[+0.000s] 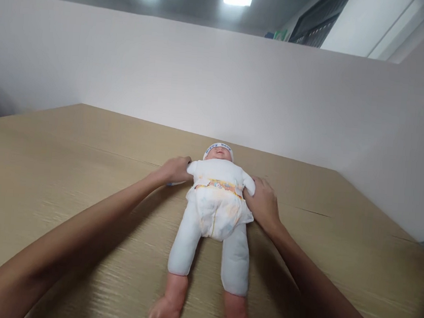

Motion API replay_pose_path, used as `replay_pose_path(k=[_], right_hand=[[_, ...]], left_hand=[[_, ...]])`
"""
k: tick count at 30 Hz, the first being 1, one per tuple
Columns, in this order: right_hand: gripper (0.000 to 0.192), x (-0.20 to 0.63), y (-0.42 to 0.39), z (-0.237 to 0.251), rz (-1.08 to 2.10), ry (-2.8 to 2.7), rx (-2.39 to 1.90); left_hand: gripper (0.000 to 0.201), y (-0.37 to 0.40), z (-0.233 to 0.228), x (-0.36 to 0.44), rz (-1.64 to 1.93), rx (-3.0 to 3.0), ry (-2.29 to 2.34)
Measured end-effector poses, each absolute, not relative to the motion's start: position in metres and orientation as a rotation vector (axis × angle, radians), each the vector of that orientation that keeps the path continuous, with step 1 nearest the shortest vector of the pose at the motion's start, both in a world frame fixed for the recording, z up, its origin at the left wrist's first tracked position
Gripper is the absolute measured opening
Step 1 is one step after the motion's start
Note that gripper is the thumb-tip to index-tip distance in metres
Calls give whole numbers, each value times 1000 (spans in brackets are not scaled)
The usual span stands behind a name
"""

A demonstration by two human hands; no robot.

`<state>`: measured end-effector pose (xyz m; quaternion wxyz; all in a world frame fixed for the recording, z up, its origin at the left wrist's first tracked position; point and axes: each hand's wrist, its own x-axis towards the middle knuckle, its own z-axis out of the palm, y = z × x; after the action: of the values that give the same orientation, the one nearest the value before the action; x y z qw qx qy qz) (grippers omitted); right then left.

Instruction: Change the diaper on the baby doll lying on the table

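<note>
"As the baby doll (220,170) lies on its back in a diaper (218,211), where are the hands?"

"Either side of it: the left hand (176,169) touches one cloth arm, the right hand (266,199) the other."

"Gripping?"

"Fingers partly hidden; I cannot tell. Beneath is a wood-grain tabletop (66,166)."

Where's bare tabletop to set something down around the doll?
Bare table: left of the left forearm, back to the wall; right of the right forearm; and a strip between the legs of the doll. Crowded: along the doll's sides, where the left hand and right hand are.
</note>
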<state>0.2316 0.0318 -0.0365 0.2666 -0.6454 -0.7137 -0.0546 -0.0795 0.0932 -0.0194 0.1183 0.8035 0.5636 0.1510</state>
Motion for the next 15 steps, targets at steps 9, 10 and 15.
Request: replay_pose_path(k=[9,10,15], right_hand=[[47,222,-85,30,161,-1899,-1516],[47,222,-109,38,190,-1913,-1487],[49,222,-234,50,441,-1923,-1489]], left_hand=[[44,-94,21,-104,731,2014,1603],[45,-128,18,-107,769,1998,1580],[65,-291,-23,-122,735,1943,1390]])
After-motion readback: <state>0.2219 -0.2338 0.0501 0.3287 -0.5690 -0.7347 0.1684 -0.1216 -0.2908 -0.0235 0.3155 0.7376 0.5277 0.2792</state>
